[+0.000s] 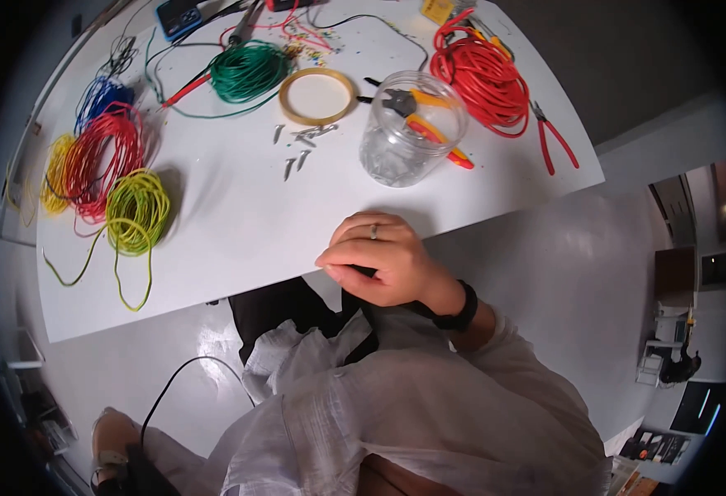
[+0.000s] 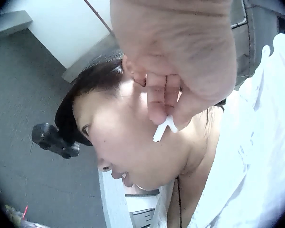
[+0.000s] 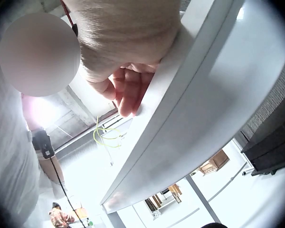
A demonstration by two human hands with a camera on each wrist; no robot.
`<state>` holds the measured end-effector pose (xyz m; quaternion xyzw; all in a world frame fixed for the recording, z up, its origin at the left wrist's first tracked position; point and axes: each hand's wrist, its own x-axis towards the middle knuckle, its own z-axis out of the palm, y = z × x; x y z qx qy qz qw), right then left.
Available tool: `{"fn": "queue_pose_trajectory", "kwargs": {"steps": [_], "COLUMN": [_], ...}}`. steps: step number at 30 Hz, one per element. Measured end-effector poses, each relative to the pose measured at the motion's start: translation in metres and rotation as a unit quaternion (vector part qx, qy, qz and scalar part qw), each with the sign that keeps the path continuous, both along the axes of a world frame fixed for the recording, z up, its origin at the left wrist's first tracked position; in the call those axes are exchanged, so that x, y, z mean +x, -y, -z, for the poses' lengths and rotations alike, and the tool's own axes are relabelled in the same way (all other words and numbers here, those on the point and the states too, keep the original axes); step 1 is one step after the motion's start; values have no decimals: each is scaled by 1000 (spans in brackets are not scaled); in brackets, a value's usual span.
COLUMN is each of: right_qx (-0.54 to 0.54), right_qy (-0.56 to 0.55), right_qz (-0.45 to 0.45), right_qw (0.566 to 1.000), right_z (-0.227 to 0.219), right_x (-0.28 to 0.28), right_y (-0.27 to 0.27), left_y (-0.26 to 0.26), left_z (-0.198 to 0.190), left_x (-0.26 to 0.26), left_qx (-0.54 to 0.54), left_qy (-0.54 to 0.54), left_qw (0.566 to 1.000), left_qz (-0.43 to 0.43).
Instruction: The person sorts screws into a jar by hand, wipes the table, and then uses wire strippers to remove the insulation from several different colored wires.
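In the left wrist view my left hand [image 2: 180, 61] is raised beside my head, near the ear. Its fingertips pinch a small white earbud [image 2: 160, 130], whose stem sticks out below them. The head view does not show this hand. My right hand [image 1: 379, 260] rests at the front edge of the white table [image 1: 239, 223], fingers loosely curled with nothing in them. A ring and a black wristband [image 1: 462, 306] are on that hand and wrist. Close beyond it on the table stands a clear plastic jar [image 1: 379, 161].
Orange-handled pliers [image 1: 437, 132] lie behind the jar, red-handled pliers [image 1: 554, 145] at the right. Red cable [image 1: 483, 83], green wire [image 1: 247, 73] and yellow-green wire [image 1: 137, 211] lie coiled. Several screws [image 1: 301, 157] lie near a tape roll [image 1: 317, 118].
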<state>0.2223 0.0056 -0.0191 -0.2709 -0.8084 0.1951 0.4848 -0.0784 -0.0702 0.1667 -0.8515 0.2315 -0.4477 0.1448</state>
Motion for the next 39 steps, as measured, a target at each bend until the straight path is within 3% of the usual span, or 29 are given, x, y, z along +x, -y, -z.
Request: {"fn": "queue_pose_trajectory", "kwargs": {"steps": [22,29,39], "right_qx": [-7,-18,-36], "right_qy": [21,2,-16], "right_qz": [-16,-14,-14], "right_qw": [1000,1000,999], "right_z": [-3,0,0], "right_x": [4,1,2], "right_y": [2,1,1], "left_y": [-14,-4,-3], "left_z": [24,6,25], "left_x": [22,9,16], "left_qx": [-150,-206,-285], "left_qy": [37,-18,7], "left_qw": [983,975,951], "left_qz": [102,85,117]}}
